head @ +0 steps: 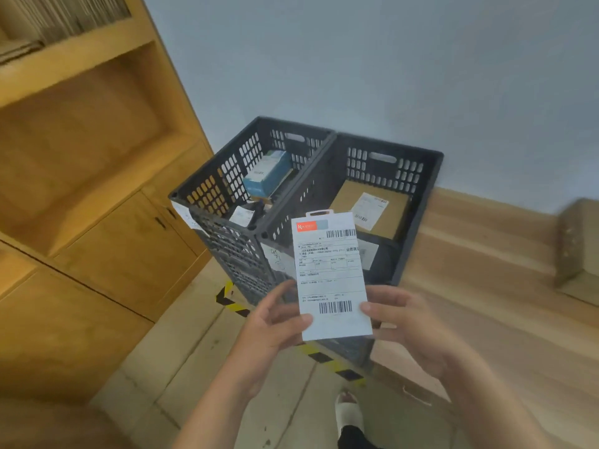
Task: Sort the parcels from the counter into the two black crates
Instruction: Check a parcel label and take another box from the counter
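I hold a flat white parcel [330,273] with a shipping label, barcodes and an orange logo upright in front of me. My left hand [275,322] pinches its lower left edge and my right hand [408,319] pinches its lower right edge. Behind it two black crates stand side by side on the floor. The left crate [223,186] contains a blue box [267,173] and small items. A brown cardboard parcel [372,209] with a white label lies in the right crate [421,196], with a darker flat item below it.
A wooden cabinet [107,196] with shelves and doors stands on the left. Yellow-black hazard tape [233,303] marks the floor by the crates. A wooden ledge [486,254] runs along the wall at right, with a blurred brown box [577,244] on it. My slippered foot [348,413] is below.
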